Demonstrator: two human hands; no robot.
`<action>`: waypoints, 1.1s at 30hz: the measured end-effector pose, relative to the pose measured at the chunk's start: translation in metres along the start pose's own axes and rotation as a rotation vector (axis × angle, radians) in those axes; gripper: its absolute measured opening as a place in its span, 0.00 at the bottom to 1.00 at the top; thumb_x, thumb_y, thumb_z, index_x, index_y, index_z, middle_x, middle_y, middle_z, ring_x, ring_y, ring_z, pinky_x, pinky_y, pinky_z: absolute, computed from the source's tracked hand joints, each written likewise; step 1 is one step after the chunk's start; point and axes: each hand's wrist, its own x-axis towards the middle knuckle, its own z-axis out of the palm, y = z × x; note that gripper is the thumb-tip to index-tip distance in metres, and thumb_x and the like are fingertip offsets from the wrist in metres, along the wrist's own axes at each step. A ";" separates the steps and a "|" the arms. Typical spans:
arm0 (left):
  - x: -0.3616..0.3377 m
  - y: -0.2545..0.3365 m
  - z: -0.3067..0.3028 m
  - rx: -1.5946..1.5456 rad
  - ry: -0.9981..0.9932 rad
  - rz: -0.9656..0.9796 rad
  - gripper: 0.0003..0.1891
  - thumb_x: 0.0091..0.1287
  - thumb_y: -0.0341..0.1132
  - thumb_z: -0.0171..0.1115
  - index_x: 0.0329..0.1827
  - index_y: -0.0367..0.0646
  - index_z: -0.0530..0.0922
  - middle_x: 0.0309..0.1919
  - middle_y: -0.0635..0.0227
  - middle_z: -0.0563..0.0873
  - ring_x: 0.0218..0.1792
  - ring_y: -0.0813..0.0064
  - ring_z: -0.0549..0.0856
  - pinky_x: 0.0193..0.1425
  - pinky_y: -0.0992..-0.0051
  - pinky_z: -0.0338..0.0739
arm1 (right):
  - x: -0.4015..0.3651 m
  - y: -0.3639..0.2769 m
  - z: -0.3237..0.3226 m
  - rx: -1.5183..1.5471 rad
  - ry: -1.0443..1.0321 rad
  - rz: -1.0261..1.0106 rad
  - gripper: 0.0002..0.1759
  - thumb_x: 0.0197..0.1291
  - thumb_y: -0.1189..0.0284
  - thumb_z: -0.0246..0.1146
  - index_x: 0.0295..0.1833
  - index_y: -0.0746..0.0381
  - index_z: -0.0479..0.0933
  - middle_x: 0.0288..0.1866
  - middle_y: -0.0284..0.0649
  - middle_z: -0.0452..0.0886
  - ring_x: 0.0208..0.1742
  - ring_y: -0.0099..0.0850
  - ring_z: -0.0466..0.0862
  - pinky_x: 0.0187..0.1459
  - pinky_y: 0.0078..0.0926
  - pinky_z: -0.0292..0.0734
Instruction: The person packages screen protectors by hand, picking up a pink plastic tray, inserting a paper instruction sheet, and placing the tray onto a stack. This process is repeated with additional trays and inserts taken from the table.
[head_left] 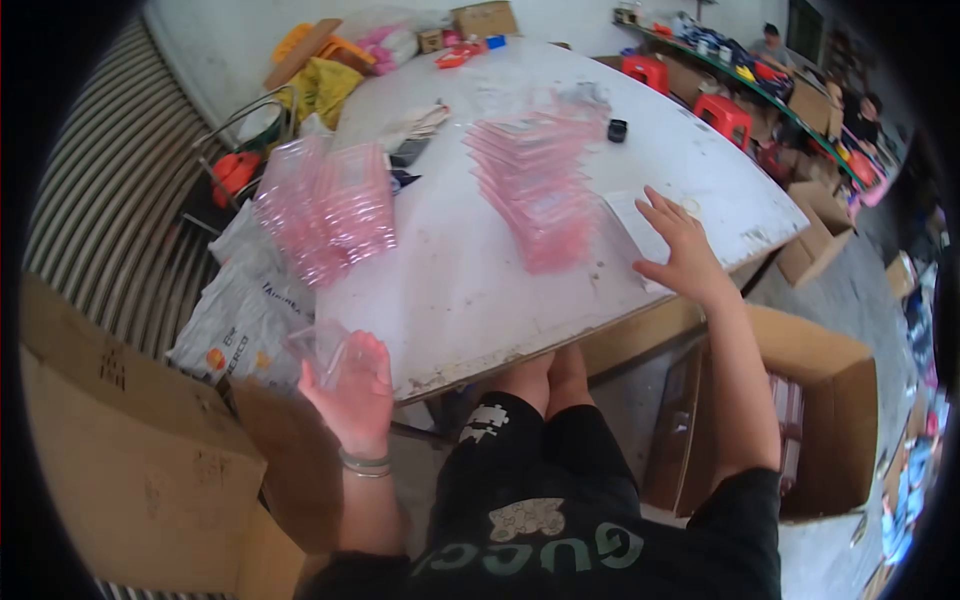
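Observation:
My left hand is raised at the near left corner of the table, palm up. Between its thumb and fingers is a clear plastic bag, partly see-through against the hand. My right hand hovers with spread fingers over a white flat stack near the table's right edge; nothing is in it. A fanned row of pink-tinted plastic bags lies mid-table between the hands. Beyond my left hand, another pile of shiny pink-tinted plastic bags rests along the left edge.
The white table has a chipped front edge. Open cardboard boxes stand at left and right. A small black object and a red item lie farther back. Red stools and two people are beyond the table.

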 end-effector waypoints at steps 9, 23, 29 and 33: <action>-0.003 -0.034 0.009 -0.027 0.048 -0.126 0.41 0.65 0.60 0.64 0.71 0.36 0.68 0.61 0.54 0.77 0.64 0.59 0.77 0.74 0.59 0.72 | -0.029 0.043 0.027 -0.143 -0.276 0.005 0.04 0.54 0.77 0.63 0.36 0.60 0.81 0.37 0.43 0.86 0.42 0.45 0.85 0.46 0.43 0.78; 0.005 -0.030 0.037 -0.196 0.055 -0.111 0.47 0.61 0.61 0.67 0.71 0.32 0.62 0.62 0.50 0.73 0.66 0.54 0.74 0.76 0.55 0.70 | -0.023 -0.120 -0.071 0.980 0.553 -0.179 0.10 0.66 0.85 0.58 0.51 0.74 0.79 0.50 0.60 0.86 0.48 0.51 0.89 0.49 0.43 0.87; -0.007 -0.044 0.058 -0.152 -0.032 -0.124 0.46 0.63 0.70 0.56 0.67 0.34 0.66 0.60 0.49 0.76 0.65 0.51 0.75 0.75 0.50 0.65 | 0.009 -0.201 -0.051 0.649 0.257 -0.588 0.09 0.52 0.77 0.68 0.40 0.67 0.81 0.42 0.49 0.88 0.37 0.41 0.90 0.33 0.28 0.86; -0.009 -0.041 0.060 -0.060 0.015 -0.084 0.46 0.62 0.73 0.54 0.64 0.34 0.69 0.61 0.49 0.77 0.66 0.51 0.75 0.76 0.48 0.65 | 0.011 -0.208 -0.044 0.473 0.300 -0.684 0.12 0.47 0.77 0.69 0.40 0.67 0.81 0.41 0.51 0.87 0.37 0.39 0.90 0.31 0.25 0.84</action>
